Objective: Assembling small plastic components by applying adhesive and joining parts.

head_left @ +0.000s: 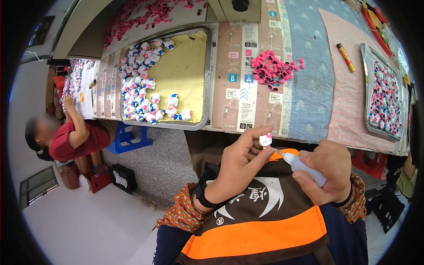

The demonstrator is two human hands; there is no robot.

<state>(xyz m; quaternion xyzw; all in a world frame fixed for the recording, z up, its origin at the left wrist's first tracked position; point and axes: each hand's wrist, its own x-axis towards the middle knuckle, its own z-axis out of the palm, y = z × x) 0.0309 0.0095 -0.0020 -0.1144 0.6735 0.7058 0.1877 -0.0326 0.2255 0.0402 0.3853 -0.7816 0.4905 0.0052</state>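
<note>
Between the thumb and fingers of my left hand (238, 157) is a small white cat-shaped figurine (265, 141) with pink on it, held above my lap in front of the table edge. My right hand (329, 165) is wrapped round a white squeeze bottle (304, 168) with a thin nozzle. Its tip points at the figurine's lower part, close to my left thumb; whether it touches I cannot tell. On the table beyond my hands lies a heap of small pink and black pieces (271, 70). A metal tray (194, 62) at the left carries many white, blue and pink figurines.
Another metal tray (368, 95) full of small figurines stands at the right, with a yellow tube (345, 57) beside it. More pink pieces (132, 20) lie at the back left. A co-worker in a red shirt (86, 139) sits at the far left near a blue stool (128, 139).
</note>
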